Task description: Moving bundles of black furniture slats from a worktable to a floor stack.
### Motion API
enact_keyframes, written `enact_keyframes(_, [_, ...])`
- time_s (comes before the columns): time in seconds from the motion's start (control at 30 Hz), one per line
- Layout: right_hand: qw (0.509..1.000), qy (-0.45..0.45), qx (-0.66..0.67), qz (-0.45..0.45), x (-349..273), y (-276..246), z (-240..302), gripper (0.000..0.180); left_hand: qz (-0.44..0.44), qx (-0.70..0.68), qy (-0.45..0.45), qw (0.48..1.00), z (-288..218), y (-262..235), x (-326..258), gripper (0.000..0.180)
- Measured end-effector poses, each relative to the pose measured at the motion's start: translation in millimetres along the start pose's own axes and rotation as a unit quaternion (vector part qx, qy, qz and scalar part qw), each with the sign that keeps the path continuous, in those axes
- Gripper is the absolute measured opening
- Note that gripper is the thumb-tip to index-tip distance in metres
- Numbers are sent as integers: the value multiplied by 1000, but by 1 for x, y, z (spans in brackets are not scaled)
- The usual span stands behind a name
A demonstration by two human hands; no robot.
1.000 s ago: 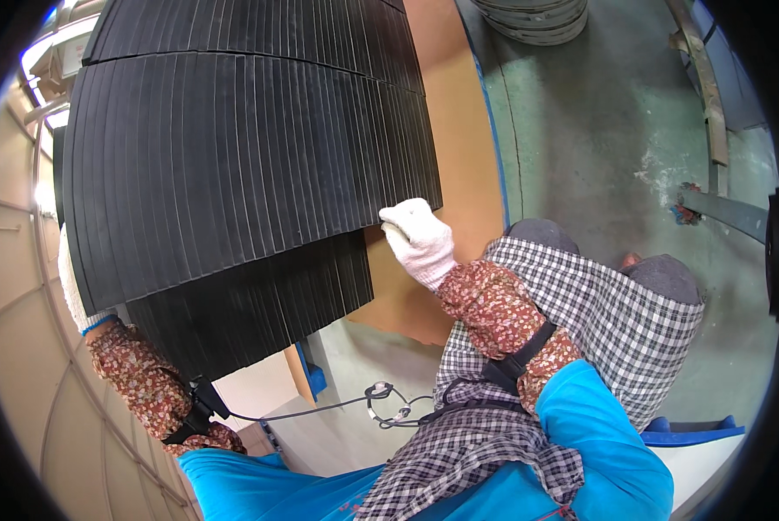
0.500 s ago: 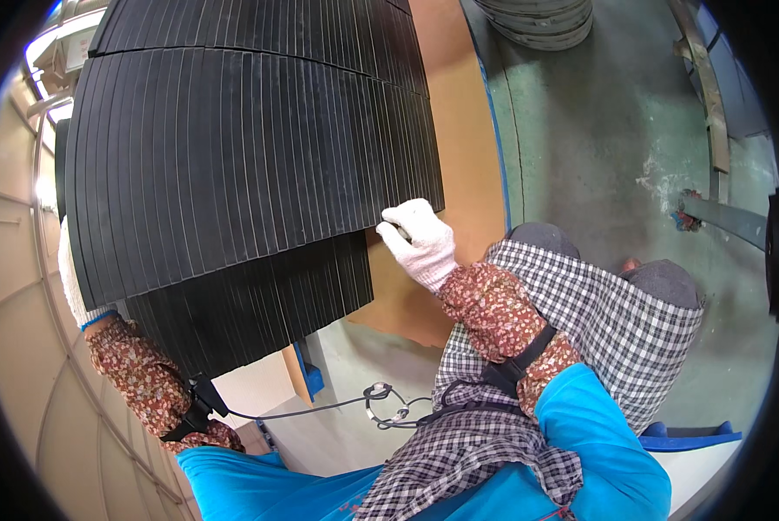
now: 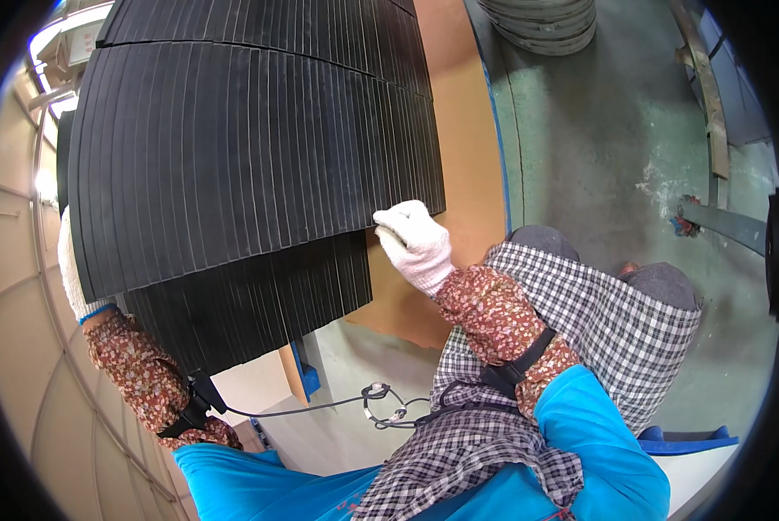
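Thin black strips (image 3: 233,148), standing packed side by side, form a wide block in front of me. A second, lower row of black strips (image 3: 250,300) shows beneath its near edge. My left hand (image 3: 75,269), in a white knitted glove with a blue cuff, lies against the block's left end; its fingers are hidden. At the near right part of the block is my right hand (image 3: 415,245), also gloved in white. Its fingers are curled and closed with the thumb, touching the strips' near ends. What sits between them, if anything, cannot be made out.
Brown board (image 3: 472,174) with a blue edge lies under the strips. A dark cable (image 3: 302,410) runs looped from my left forearm to my waist. Stacked grey rings (image 3: 541,24) stand on the green floor at the back, and a metal post (image 3: 728,227) is at right.
My right hand has shifted slightly left, its fingers drawn closer together. The left end of the block has moved a little to the right, with my left hand still against it.
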State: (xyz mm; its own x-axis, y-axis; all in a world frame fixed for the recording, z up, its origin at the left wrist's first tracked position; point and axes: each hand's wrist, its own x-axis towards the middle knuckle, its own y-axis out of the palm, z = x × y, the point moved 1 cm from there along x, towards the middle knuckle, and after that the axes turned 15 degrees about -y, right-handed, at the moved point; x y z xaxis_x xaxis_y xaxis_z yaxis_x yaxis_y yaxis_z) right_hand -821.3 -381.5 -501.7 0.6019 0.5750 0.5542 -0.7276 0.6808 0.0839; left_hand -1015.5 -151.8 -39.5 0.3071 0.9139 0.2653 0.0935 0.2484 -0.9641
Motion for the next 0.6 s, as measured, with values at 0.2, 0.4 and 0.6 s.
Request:
enact_keyframes(0.2, [999, 42, 27, 14, 5, -1, 4, 22, 4, 14, 3, 1000, -4, -3, 0, 44])
enact_keyframes(0.4, [999, 29, 36, -1, 9, -1, 6, 21, -18, 33, 20, 999, -8, -4, -1, 46])
enact_keyframes(0.6, [1000, 5, 22, 4, 17, -1, 15, 23, -25, 47, 36, 998, -25, 6, -11, 47])
